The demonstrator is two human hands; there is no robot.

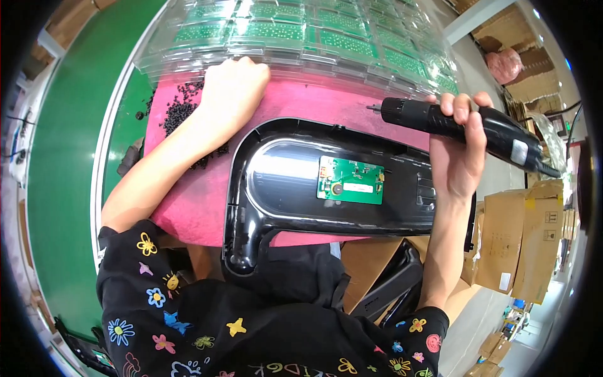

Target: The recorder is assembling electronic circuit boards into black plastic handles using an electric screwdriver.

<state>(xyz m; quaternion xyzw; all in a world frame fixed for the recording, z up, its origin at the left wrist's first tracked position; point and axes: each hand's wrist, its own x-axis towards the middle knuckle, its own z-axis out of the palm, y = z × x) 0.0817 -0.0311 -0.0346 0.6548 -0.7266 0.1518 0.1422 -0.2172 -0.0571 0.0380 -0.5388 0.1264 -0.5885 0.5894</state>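
Note:
My right hand (461, 141) is wrapped round a black electric screwdriver (411, 115), raised above the right part of a curved black plastic housing (289, 166). The screwdriver's bit points left and touches nothing. Inside the housing lies a green circuit board (350, 188) with small components and a white label. Beyond the housing's far left corner, my left hand (235, 88) is closed in a fist beside a pile of small black screws (179, 116). Its fingertips are hidden, so I cannot see what they hold, if anything.
Clear plastic trays (308, 55) with many green boards stand along the far side of the pink work surface (295, 94). Cardboard boxes (502, 248) are at the right. More black plastic parts (389, 283) sit in a carton below the near edge. Green floor stretches left.

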